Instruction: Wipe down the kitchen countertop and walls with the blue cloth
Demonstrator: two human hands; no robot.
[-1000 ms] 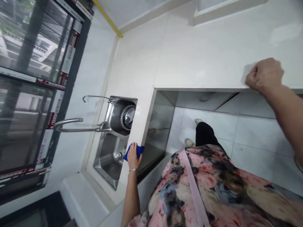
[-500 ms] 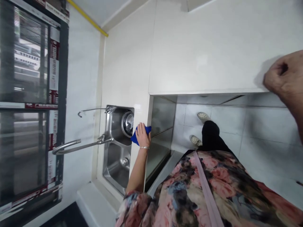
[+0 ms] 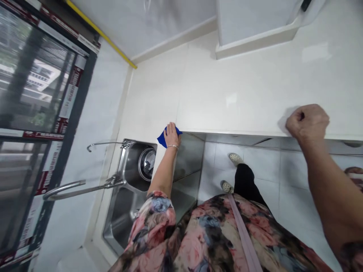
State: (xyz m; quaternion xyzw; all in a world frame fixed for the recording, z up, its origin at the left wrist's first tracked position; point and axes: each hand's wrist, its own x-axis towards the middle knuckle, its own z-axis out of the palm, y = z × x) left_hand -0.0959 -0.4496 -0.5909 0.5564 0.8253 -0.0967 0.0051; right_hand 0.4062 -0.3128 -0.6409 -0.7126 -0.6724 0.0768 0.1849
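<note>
My left hand [image 3: 171, 136] lies over a blue cloth [image 3: 162, 140], pressing it on the countertop at the inner corner by the sink. Its fingers point away from me and a bracelet circles the wrist. The cloth sticks out on both sides of the hand; the part under the palm is hidden. My right hand [image 3: 308, 120] is curled into a fist and rests on the front edge of the white countertop [image 3: 210, 94], far to the right. Nothing shows in it.
Left of my left arm is a double steel sink [image 3: 113, 219] with a round metal strainer [image 3: 146, 164] in one basin. Two faucets rise behind it, a thin one [image 3: 106, 144] and a larger one [image 3: 85, 190]. A raised ledge [image 3: 255, 48] stands on the counter's far side; a yellow pipe [image 3: 102, 34] runs along the wall.
My left hand has slid the cloth forward along the counter edge, from beside the sink to the inner corner. My fist stays on the front edge, and the view has shifted.
</note>
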